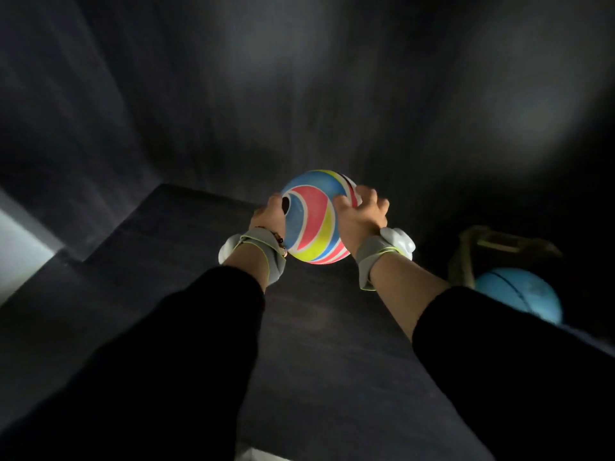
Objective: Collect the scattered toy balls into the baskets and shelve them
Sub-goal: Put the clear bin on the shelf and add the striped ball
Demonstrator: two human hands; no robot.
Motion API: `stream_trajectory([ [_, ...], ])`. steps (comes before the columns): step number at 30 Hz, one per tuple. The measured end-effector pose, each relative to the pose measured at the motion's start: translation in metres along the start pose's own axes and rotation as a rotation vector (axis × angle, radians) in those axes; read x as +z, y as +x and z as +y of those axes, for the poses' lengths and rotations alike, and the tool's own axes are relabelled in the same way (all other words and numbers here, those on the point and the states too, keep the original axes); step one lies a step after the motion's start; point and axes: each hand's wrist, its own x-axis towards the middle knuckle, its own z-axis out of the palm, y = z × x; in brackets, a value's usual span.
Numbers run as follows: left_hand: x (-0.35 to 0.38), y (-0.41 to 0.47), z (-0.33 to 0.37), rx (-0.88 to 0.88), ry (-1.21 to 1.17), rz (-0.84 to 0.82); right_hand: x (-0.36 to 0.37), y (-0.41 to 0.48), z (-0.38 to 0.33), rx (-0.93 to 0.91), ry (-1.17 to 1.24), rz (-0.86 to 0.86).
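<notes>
Above a dark shelf surface [316, 344], the left hand [266, 216] cups one flank of the striped ball [314, 217] while the right hand [361, 216] spreads its fingers over the other, probably because the ball is too broad for a one-handed hold. Farther right, a blue ball [519, 294] rests beside a dim basket [492, 247], likely the destination.

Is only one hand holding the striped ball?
No, the left hand and right hand both grip the striped ball.

Dark surface [332, 344] — basket [479, 257], blue ball [519, 294]
</notes>
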Motion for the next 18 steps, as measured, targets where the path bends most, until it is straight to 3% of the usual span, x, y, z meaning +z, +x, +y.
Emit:
stream_trajectory([
  [5, 0.108, -0.056, -0.016, 0.027, 0.099, -0.113, -0.115, 0.017, 0.051, 0.042, 0.026, 0.117],
  [10, 0.204, -0.104, -0.017, 0.187, 0.216, -0.162, -0.215, 0.028, 0.091, 0.079, 0.049, 0.241],
  [15, 0.281, -0.137, -0.028, 0.296, 0.302, -0.164, -0.284, 0.040, 0.130, 0.167, 0.072, 0.333],
  [18, 0.327, -0.153, -0.038, 0.388, 0.296, -0.275, -0.316, 0.046, 0.157, 0.146, 0.051, 0.373],
])
